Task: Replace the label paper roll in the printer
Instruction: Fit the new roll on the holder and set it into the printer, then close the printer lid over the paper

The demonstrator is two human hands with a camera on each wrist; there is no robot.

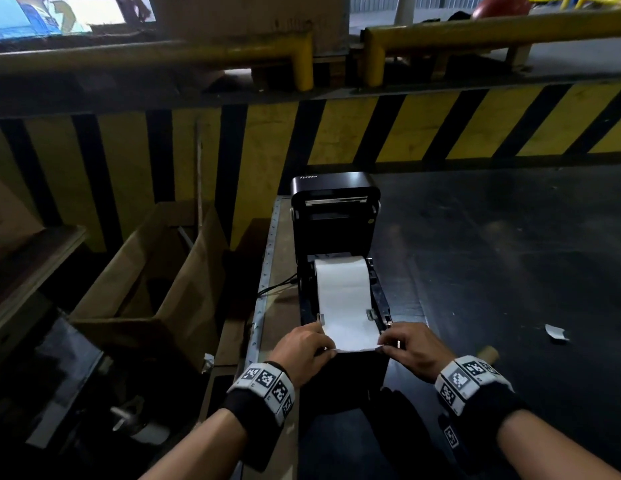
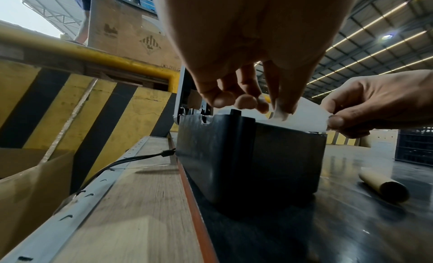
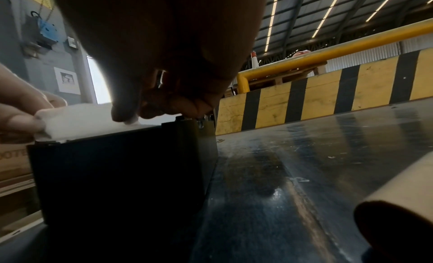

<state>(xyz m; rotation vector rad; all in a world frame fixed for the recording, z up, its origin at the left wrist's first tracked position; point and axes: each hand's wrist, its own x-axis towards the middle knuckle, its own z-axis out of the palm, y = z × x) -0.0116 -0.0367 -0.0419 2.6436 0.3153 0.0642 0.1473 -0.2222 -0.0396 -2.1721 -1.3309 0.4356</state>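
We're at the threading step: the new label roll sits in the open Xprinter just beyond our fingers, and our left hand and right hand each pinch a near corner of its paper leader, drawn flat between them over the front edge. Next, we'd judge, comes keeping that strip square between the guides beyond our fingertips, then letting go to lower the lid; the spent cardboard core lies outside our right hand.
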